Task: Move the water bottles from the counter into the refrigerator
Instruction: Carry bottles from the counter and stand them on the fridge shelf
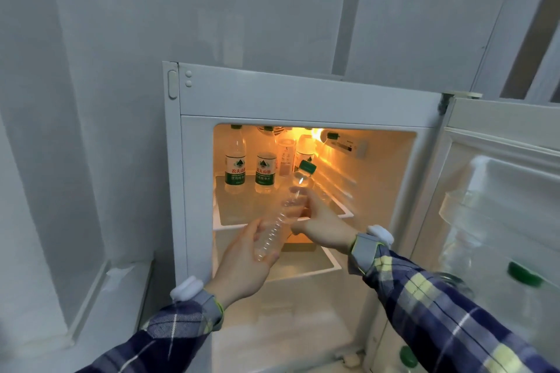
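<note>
At the open refrigerator (303,100), both hands (242,263) (321,225) clasp a tilted water bottle (281,218), cap aimed up-right toward the shelf.

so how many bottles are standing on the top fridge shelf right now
3 clearly: left bottle, one beside it, and one further right at the back. A clear container stands between them, and glare by the light may hide more.

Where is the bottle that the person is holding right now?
The bottle is tilted in front of the open fridge, held in both hands, its green cap pointing at the bottles standing on the top shelf.
</note>
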The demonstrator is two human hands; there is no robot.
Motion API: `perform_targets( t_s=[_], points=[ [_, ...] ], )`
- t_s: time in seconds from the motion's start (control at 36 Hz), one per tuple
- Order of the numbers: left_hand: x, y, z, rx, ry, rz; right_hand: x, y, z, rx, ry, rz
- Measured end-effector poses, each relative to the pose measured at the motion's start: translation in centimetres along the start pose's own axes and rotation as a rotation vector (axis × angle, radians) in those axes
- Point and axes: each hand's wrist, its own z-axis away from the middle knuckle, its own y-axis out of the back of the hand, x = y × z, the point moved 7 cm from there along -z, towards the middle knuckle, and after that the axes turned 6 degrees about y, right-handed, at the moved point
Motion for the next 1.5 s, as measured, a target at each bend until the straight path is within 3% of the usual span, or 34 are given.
perform_targets(
  t_s=[0.19, 0.31, 0.5, 0.61, 0.72, 1.0, 1.5],
  points=[
    [0.9, 1.3, 1.7, 0.015, -0.134, -0.155, -1.6, -0.4, 1.1, 0.071, 0.067, -0.043],
    [2.0, 3.8, 2.8, 0.084, -0.376, -0.41, -1.6, 1.4, 0.1, 0.259, 0.067, -0.116],
    [3.3, 7.7, 3.8, 0.311, -0.754, -0.703, 0.9, 5.1, -2.9, 0.509, 0.024, 0.081],
    [2.8, 9.9, 3.2, 0.439, -0.749, -0.831, 2.4, 6.0, -4.9, 0.567, 0.009, 0.201],
    [1.8, 10.4, 2.1, 0.469, -0.752, -0.944, 3.3, 6.0, -6.8, 0.605, -0.021, 0.251],
    [1.5, 10.3, 1.4, 0.624, -0.805, -0.951, 5.4, 5.6, -10.9, 0.633, -0.015, 0.254],
    [1.4, 10.1, 1.2, 0.663, -0.818, -0.951, 7.0, 4.7, -14.6, 0.616, -0.033, 0.236]
  ],
)
